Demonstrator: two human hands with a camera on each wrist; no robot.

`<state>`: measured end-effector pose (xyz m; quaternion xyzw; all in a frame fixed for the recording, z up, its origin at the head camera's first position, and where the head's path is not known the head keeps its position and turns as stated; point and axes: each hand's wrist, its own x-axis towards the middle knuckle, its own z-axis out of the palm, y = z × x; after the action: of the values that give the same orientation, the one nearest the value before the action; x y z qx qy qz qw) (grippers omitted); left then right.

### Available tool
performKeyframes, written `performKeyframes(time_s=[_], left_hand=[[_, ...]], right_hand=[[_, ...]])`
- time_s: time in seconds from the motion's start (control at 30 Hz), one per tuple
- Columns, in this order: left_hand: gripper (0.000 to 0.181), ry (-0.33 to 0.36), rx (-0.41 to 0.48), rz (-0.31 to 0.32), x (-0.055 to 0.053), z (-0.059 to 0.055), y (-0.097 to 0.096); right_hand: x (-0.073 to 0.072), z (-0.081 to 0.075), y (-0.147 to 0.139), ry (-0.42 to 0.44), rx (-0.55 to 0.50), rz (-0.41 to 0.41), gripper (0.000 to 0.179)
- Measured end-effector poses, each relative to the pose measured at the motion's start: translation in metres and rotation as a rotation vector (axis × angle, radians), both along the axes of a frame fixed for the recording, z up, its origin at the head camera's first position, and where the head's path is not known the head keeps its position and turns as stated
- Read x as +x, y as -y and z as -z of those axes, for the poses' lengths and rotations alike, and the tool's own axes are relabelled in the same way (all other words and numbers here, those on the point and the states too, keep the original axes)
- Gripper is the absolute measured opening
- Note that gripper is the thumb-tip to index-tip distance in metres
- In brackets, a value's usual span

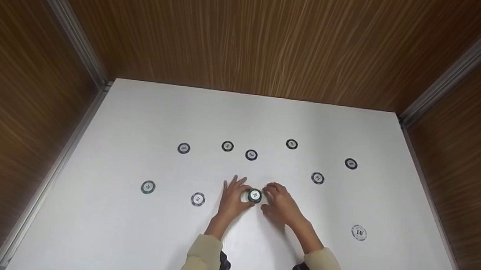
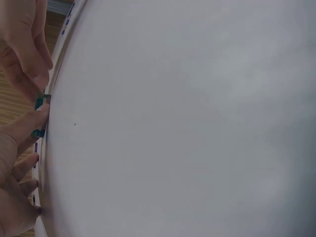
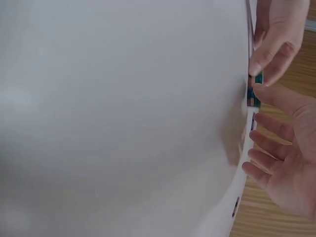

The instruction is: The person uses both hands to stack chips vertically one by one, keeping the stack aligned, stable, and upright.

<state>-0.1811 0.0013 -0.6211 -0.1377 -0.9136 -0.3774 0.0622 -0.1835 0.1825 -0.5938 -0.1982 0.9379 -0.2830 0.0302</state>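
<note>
A small stack of poker chips with a white centre and dark green edge lies on the white table, between the two hands. My left hand pinches it between thumb and index finger from the left, with the other fingers spread. Just to the right, my right hand holds its fingers loosely bent and apart, a small gap from the stack in the head view. In the right wrist view, the green chip stack stands at the table edge of the picture, with the right thumb close to it; whether they touch I cannot tell.
Single chips lie scattered on the white table: a green one and a grey one to the left, several dark ones farther back, and a white chip marked 10 at right. Wood-grain panels enclose the table's back and sides.
</note>
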Motion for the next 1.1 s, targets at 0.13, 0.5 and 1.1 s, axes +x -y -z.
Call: performKeyframes(time_s=[0.13, 0.5, 1.1], left_hand=[[0.038, 0.054, 0.005, -0.010, 0.000, -0.001, 0.000], [0.038, 0.057, 0.001, -0.011, 0.000, 0.000, 0.000], [0.038, 0.062, 0.017, -0.012, 0.001, -0.003, 0.000]], right_hand=[[0.008, -0.007, -0.021, 0.015, -0.013, 0.067, 0.042], [0.036, -0.019, -0.086, -0.024, -0.041, 0.306, 0.036], [0.087, -0.020, -0.159, 0.190, 0.054, 0.643, 0.046]])
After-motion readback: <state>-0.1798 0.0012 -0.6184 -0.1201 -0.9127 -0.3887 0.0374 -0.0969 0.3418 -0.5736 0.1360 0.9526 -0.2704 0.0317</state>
